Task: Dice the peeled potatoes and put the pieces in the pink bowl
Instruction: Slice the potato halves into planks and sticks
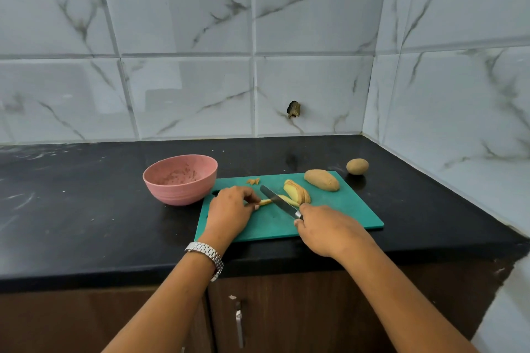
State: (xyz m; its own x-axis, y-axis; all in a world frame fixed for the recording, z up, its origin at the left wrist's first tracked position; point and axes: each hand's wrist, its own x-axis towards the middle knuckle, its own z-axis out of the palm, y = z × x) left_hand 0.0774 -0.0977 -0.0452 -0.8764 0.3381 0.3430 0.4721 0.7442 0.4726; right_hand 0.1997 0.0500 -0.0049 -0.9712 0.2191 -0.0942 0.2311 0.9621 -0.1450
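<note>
pink bowl [180, 190], two whole potatoes [321, 180] [357, 166]; left fingers [249, 197] pinch one strip [265, 202], right fingers [300, 223] grip one knife [276, 198].

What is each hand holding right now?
Left hand: pinches a potato strip.
Right hand: grips the knife by its handle.

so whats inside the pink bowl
Only brownish specks show on the far inner wall of the pink bowl. Its near rim hides the bottom closest to the camera.
</note>
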